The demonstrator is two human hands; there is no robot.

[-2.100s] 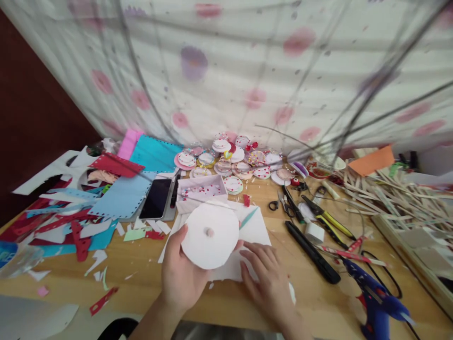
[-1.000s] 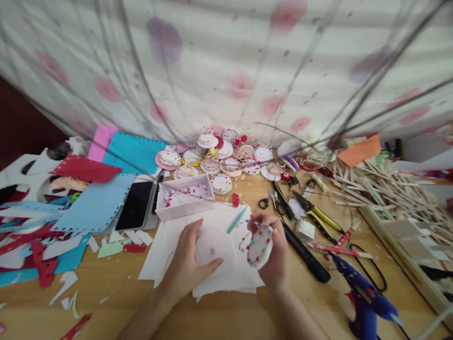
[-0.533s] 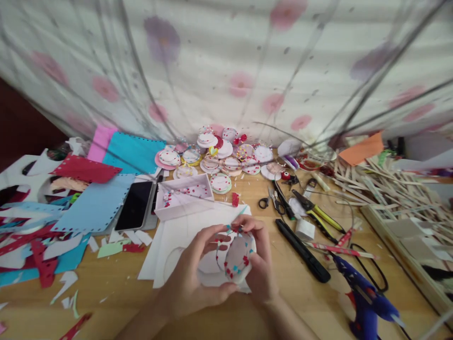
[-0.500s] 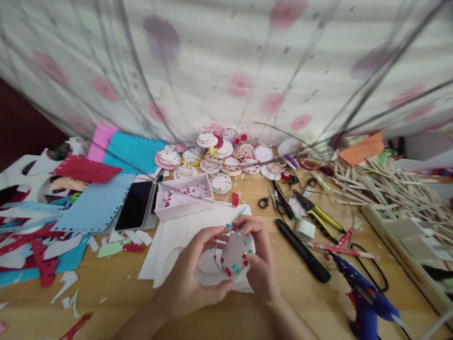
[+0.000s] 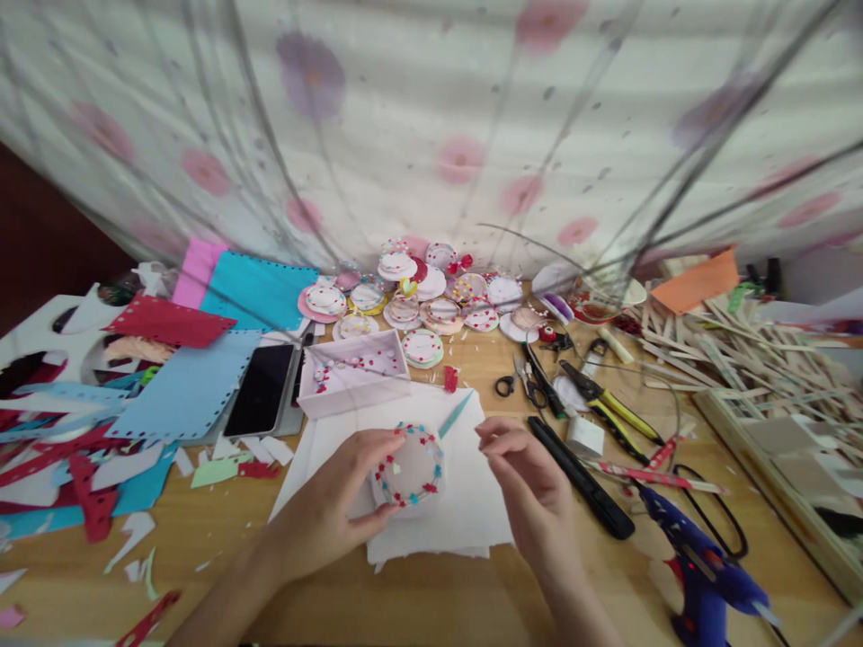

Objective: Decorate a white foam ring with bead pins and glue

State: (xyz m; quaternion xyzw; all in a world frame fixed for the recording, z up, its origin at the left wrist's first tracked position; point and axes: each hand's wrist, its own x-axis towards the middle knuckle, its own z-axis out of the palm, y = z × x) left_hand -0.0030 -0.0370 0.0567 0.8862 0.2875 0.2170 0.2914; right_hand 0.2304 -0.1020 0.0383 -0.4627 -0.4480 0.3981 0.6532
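My left hand [image 5: 330, 503] grips the left side of a round disc [image 5: 413, 465] ringed with red and blue beads, thumb below and fingers above. Beneath the disc lie white paper sheets [image 5: 465, 512]. To the right of the disc, apart from it, my right hand [image 5: 532, 485] is raised with thumb and fingertips close together; whether anything small is between them is hidden. A teal pointed tool [image 5: 456, 413] lies on the paper between the hands. Beyond, a pale box [image 5: 354, 370] holds loose beads.
Several decorated discs [image 5: 404, 310] are piled at the back. On the right are scissors [image 5: 519, 382], a black cutter [image 5: 580, 481], yellow-handled pliers [image 5: 610, 409] and a blue glue gun [image 5: 701, 557]. A phone [image 5: 260, 391] and paper scraps [image 5: 87, 476] lie left.
My right hand has let go of the beaded disc and moved right. My left hand has shifted left with the disc, which now faces up more. The teal tool has come into fuller view.
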